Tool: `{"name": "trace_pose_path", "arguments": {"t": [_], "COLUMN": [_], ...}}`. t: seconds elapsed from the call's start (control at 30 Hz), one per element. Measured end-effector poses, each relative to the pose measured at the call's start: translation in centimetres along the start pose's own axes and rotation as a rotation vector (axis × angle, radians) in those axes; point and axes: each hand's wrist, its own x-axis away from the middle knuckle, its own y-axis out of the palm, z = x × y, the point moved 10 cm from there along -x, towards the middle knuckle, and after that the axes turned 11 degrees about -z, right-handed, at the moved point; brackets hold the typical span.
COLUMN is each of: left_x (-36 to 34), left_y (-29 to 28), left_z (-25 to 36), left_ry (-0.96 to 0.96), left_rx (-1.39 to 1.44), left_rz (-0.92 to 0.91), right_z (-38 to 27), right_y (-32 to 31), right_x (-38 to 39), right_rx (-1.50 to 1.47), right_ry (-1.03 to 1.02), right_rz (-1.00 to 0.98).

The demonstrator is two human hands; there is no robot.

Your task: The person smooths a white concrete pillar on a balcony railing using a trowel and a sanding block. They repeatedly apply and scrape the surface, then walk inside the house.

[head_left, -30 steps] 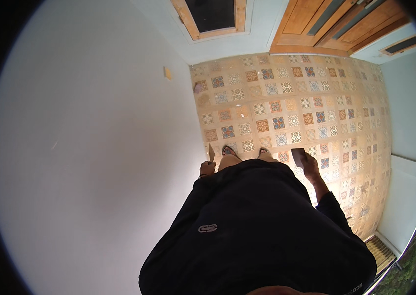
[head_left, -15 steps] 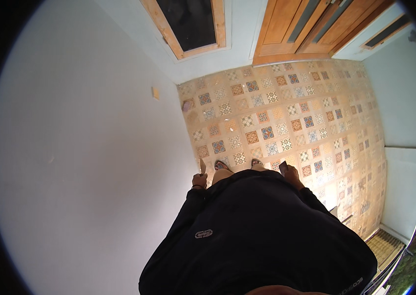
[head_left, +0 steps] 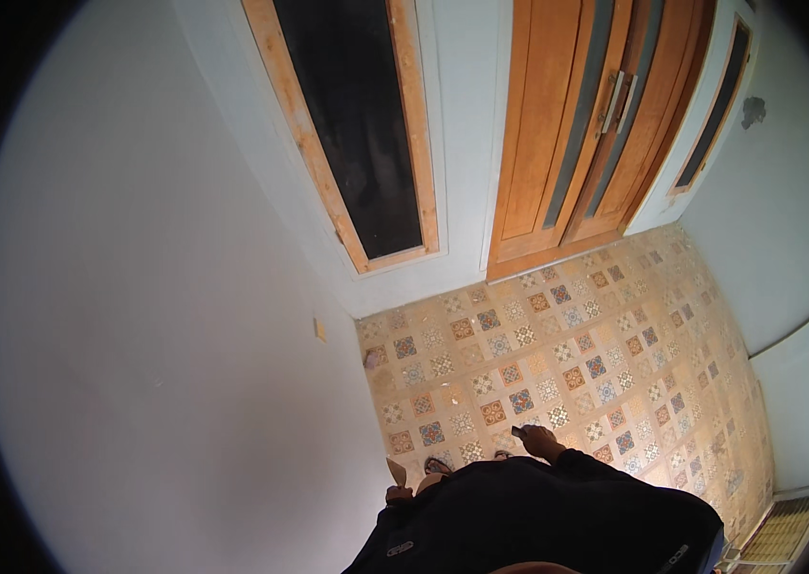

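Low beside the long white wall, my left hand (head_left: 399, 495) is closed around the lower end of a flat, tapered tan piece shaped like a scraper blade (head_left: 396, 472), which points upward. My right hand (head_left: 544, 443) reaches forward over the tiled floor, its fingers closed on a small dark flat piece (head_left: 519, 431) with a pale edge. At this size the exact kind of either piece is unclear. Both hands are apart from the walls and the door. Dark long sleeves cover my forearms.
Patterned tiles cover the floor (head_left: 491, 359). Ahead stand wooden double doors (head_left: 538, 143) with long handles, beside a dark wood-framed window (head_left: 352, 124). The white wall (head_left: 165, 287) at left carries a small beige plate (head_left: 319, 329). A pale wall (head_left: 787, 210) closes the right side.
The view has tilted up, showing more of the doors and window. My right hand has moved forward and inward with its dark piece. The left hand keeps its tan piece low by the wall.
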Motion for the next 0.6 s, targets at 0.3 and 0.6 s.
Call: {"name": "trace_pose_path", "arguments": {"t": [0.3,0.6], "left_x": [-0.1,-2.4], "left_y": [-1.4,-5.4], "left_z": [3.2,9.6], "left_ry": [-0.016,0.064], "left_rx": [0.13,0.266], "left_rz": [0.013,0.051], "right_z": [1.7,1.6], "right_y": [5.2,2.3], "right_x": [-4.4,-3.4], "right_rx": [0.084,-0.225], "right_ry": [0.072,0.219], "right_rz": [-0.219,-0.203]}}
